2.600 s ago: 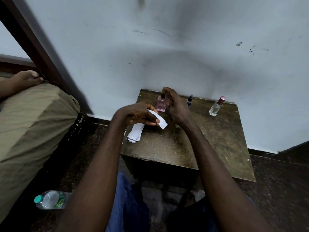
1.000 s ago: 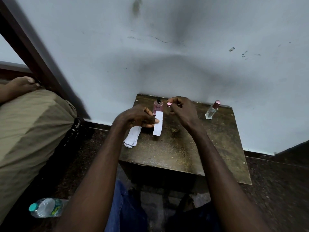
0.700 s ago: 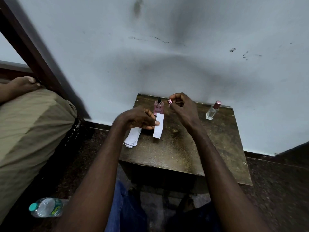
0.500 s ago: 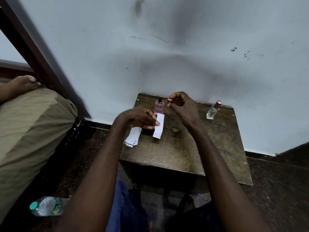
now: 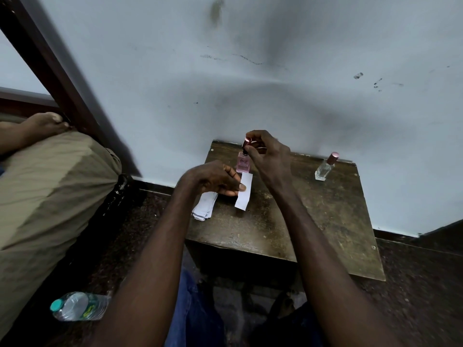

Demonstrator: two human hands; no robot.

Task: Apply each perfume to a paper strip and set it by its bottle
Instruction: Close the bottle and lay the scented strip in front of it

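A pink perfume bottle (image 5: 243, 165) stands at the back of a small dark wooden table (image 5: 325, 221). My right hand (image 5: 268, 156) pinches a pink cap (image 5: 246, 142) right above the bottle's black nozzle. A white paper strip (image 5: 244, 191) lies just in front of the bottle, and my left hand (image 5: 213, 180) rests its fingertips on the strip's left edge. A stack of spare strips (image 5: 204, 206) lies at the table's left edge, partly under my left wrist. A clear bottle with a pink cap (image 5: 325, 166) stands at the back right.
The table stands against a white wall. To the left are a bed with an olive cover (image 5: 45, 191), a dark bedpost (image 5: 57, 71) and another person's foot (image 5: 37, 126). A plastic water bottle (image 5: 77, 306) lies on the dark floor. My knees are under the table's front edge.
My left hand laid the strip flat in front of the pink bottle. My right hand picked up the pink cap and brought it over the bottle's nozzle.
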